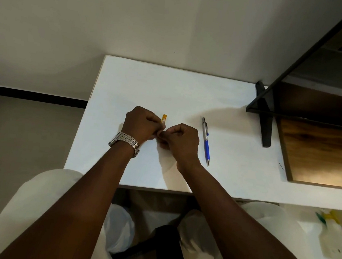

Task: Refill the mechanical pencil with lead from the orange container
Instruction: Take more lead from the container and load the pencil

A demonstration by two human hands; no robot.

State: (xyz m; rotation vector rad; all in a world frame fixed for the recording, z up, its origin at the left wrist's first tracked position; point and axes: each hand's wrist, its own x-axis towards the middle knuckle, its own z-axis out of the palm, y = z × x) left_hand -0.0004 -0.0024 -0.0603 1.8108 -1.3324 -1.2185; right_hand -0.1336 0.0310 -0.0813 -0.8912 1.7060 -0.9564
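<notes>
Both fists are working together over the white table (128,82): the left hand (141,124) is gripping the orange container (164,118), the right hand (180,140) is pinching at it, perhaps at a lead. Just right of that hand, the mechanical pencil (206,141) is lying untouched, tip toward the person.

A white table (234,184) bears a black stand (265,118) beside a wooden board (321,153).

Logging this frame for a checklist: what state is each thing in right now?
Orange container: held in left hand, top end showing.
Right hand: closed, fingertips by the container; contents hidden.
Mechanical pencil: lying untouched on the white table.
Wristwatch: on left wrist.
</notes>
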